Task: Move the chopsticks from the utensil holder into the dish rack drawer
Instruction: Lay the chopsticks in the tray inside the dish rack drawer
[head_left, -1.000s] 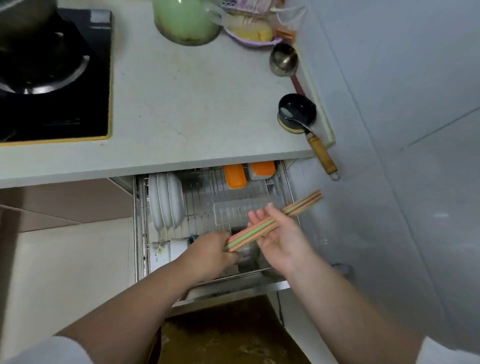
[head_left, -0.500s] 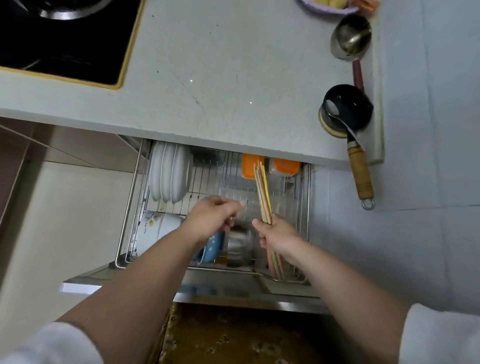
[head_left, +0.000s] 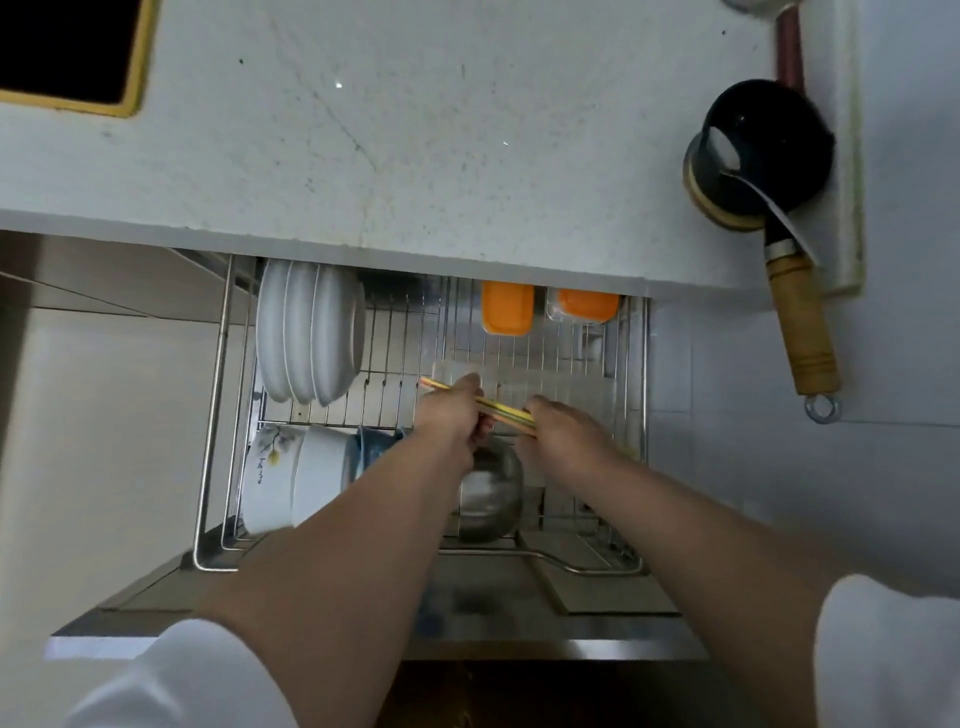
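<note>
Chopsticks (head_left: 498, 410) held as one bundle, roughly level, low over open dish rack drawer (head_left: 210, 415), just above steel bowl (head_left: 488, 488) in front row. Left hand (head_left: 451, 415) closed around bundle near its left end, tips poking out past the knuckles toward stacked white plates (head_left: 309, 335). Right hand (head_left: 563, 434) closed over the other end; that end mostly hidden beneath the hand. Two-handed grip likely chosen to keep loose sticks aligned and stop them fanning or slipping through the wire grid. Bundle turned crosswise to the rack wires, probably so sticks rest across them rather than drop between. No contact with the rack visible; bundle not yet released. Clear tray-like piece (head_left: 519, 376) just behind the hands, possibly the intended resting spot, though cannot tell. Orange containers (head_left: 508, 312) at rear under counter (head_left: 415, 130) edge, well apart from the hands. White bowls (head_left: 296, 475) on edge at front left, near left forearm. Utensil holder not in view. Judgement: transfer nearly complete, lowering and letting go remaining. Risk: sticks rolling off into bowl or slipping between wires if released unevenly.
</note>
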